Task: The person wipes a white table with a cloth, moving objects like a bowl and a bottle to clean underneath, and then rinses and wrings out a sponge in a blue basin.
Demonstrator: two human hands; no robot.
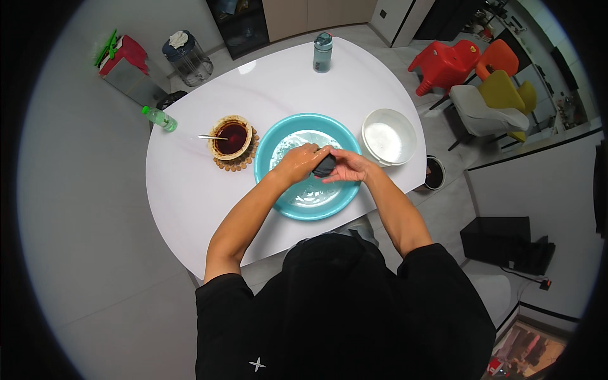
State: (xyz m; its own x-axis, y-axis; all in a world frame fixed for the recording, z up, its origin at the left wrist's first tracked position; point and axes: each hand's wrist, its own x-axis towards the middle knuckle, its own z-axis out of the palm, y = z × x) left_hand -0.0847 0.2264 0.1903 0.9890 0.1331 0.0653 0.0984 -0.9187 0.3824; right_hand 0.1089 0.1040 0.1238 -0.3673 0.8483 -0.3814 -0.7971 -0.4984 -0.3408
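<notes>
Over a turquoise plastic basin (262,142) I have a small dark grey bundle (325,166), possibly wet cloth, between my two hands. Wet and slightly foamy, my left hand (298,163) grips the bundle's upper left side with the thumb along its top. My right hand (353,166) holds it from the right, its fingers partly spread around and below it. Water (313,195) with suds lies in the basin under both hands. The bundle's underside and my left fingertips are hidden.
The white table (199,209) carries a stained bowl (214,148) of dark red liquid with a metal spoon (211,137), on a beaded trivet (236,164). Right of the basin stands a white plastic bucket (365,137). A green-capped bottle (161,119) lies left; a drinking bottle (322,54) stands at the far edge.
</notes>
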